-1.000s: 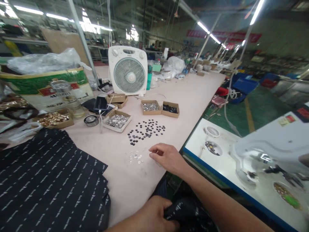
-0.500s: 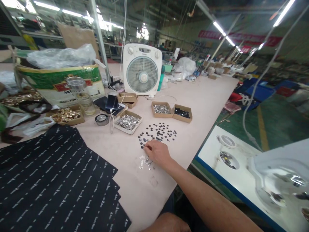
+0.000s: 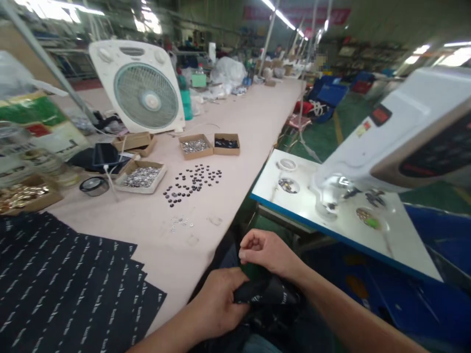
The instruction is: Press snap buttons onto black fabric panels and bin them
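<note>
Over my lap, my left hand (image 3: pixel 221 300) grips a folded piece of black printed fabric (image 3: pixel 270 292) between thumb and fingers. Just above that fabric is my right hand (image 3: pixel 271 254), its fingers curled and thumb drawn in; whatever they may pinch is too small to make out. Black snap caps (image 3: pixel 195 184) lie scattered on the table beyond my hands, and a small group of silver snap rings (image 3: pixel 180 222) lies nearer. A stack of the same black printed fabric (image 3: pixel 73 289) covers the table's left front.
A white snap-press machine (image 3: pixel 408 132) stands at right on a blue-edged white table (image 3: pixel 272 181). Small boxes hold silver parts (image 3: pixel 142 177) and black parts (image 3: pixel 226 143). Behind them are a box fan (image 3: pixel 147 93), a phone (image 3: pixel 105 155) and a tape roll (image 3: pixel 94 186).
My right hand has left the scattered snap pieces and come back to my lap, beside my left hand. The left hand now shows with the fabric. My view has turned right.
</note>
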The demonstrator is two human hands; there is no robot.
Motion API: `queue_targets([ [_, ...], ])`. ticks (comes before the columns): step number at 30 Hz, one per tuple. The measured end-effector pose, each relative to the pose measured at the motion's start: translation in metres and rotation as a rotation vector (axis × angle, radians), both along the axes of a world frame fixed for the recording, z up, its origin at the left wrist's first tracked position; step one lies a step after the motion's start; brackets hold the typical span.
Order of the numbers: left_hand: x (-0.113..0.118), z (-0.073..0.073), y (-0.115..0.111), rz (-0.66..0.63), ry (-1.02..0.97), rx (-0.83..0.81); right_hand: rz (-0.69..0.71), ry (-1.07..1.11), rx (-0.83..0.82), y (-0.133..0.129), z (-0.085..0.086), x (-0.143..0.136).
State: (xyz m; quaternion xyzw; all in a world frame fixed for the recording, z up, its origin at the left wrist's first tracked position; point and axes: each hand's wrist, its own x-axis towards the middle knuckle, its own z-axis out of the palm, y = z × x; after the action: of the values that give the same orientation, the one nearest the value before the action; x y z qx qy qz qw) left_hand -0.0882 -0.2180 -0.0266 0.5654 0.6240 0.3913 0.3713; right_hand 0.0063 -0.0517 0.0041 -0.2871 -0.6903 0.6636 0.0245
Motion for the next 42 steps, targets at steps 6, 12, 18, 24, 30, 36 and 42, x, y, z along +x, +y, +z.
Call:
queue_targets([
  [6,0.011,0.018,-0.006,-0.158,0.574,0.356,-0.113,0.065,-0.002,-0.023,0.009,0.071],
  [12,0.02,0.035,-0.006,-0.25,0.706,0.522,-0.194,0.171,0.176,-0.039,0.026,0.104],
  [18,0.025,0.045,-0.005,-0.254,0.702,0.583,-0.186,0.249,0.224,-0.043,0.031,0.117],
  [24,0.025,0.048,-0.005,-0.241,0.671,0.633,-0.204,0.315,0.24,-0.045,0.026,0.119],
  [30,0.025,0.047,-0.006,-0.213,0.646,0.608,-0.153,0.309,0.345,-0.049,0.018,0.119],
  [36,0.025,0.046,-0.005,-0.188,0.645,0.585,-0.084,0.311,0.533,-0.049,0.016,0.117],
  [42,0.026,0.043,-0.006,-0.156,0.587,0.527,0.07,0.29,0.688,-0.043,0.021,0.119],
])
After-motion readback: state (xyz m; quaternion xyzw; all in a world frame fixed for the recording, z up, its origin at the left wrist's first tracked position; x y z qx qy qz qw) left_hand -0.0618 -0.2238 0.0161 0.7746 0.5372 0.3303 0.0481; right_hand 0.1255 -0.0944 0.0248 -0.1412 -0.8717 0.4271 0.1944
